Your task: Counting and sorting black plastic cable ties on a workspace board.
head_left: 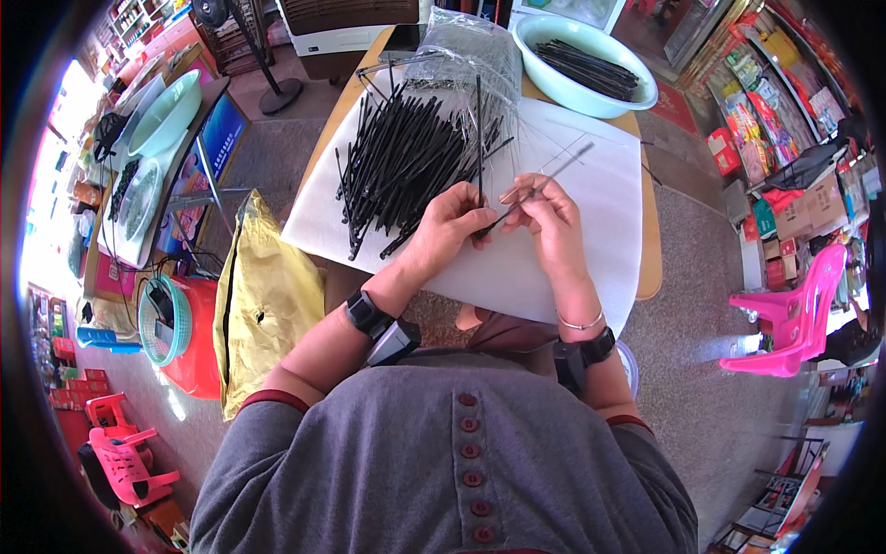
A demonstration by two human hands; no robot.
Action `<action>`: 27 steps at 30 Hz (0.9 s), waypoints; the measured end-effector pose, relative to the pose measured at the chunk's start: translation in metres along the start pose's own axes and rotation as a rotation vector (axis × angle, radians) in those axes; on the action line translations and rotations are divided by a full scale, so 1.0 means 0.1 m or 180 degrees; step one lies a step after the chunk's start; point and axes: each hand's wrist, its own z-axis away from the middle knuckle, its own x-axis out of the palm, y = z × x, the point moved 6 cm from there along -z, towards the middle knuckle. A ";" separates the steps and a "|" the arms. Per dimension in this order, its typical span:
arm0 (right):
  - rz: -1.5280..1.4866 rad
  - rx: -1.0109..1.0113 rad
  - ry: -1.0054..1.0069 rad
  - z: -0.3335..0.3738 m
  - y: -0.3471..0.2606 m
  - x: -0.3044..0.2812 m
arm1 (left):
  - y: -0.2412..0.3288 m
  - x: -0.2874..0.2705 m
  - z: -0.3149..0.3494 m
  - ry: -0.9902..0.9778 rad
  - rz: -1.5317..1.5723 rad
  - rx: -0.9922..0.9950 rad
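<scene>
My left hand (445, 229) is closed on a slim black stick (480, 138) that stands up above its fingers. Between the fingertips of my right hand (554, 223) is a thin dark rod (570, 162), slanting up to the right; its lower end reaches my left fingers. The two hands are close together over a white sheet (604, 212) on the table. Left of them lies a heap of black sticks (392, 162), each with a small knobbed end. Behind the heap, a clear plastic bag (471, 51) holds thin wire-like pieces, some spilling onto the sheet.
A pale green basin (643, 103) with more black sticks (591, 72) stands at the table's far right corner. On the floor to the left are a yellow sack (268, 286) and a red bucket (198, 328) with a green basket. A pink chair (789, 314) stands right.
</scene>
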 end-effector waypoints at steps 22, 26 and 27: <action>0.0493 -0.0089 0.0127 0.02 -0.01 0.00 | -0.05 0.01 -0.03 0.0058 0.0135 0.0044; 0.0496 -0.0236 0.0208 0.00 0.00 -0.06 | -0.06 0.00 -0.03 0.0062 0.0206 0.0174; 0.0493 -0.0235 0.0210 0.00 0.01 -0.07 | -0.05 -0.01 -0.03 0.0134 0.0249 0.0237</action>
